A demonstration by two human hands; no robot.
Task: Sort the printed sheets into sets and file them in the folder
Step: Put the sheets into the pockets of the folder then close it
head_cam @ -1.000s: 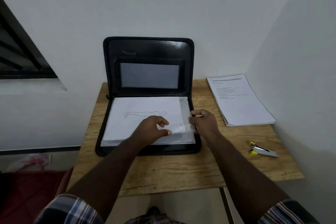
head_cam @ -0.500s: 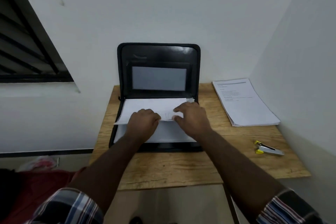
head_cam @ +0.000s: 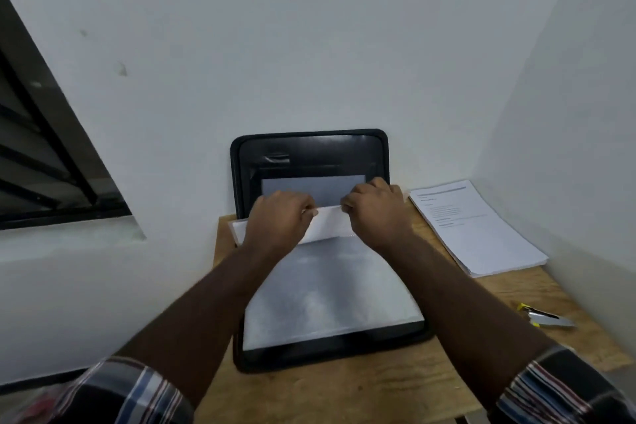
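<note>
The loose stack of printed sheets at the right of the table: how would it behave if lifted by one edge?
The stack of printed sheets looks unbound and its edges are slightly fanned, so it would probably droop and splay. It lies flat on the wooden table, so a sideways push would likely shear the top pages.

One head-worn camera looks forward and down over the wooden table point(head_cam: 344, 389), close, facing the corner walls.
</note>
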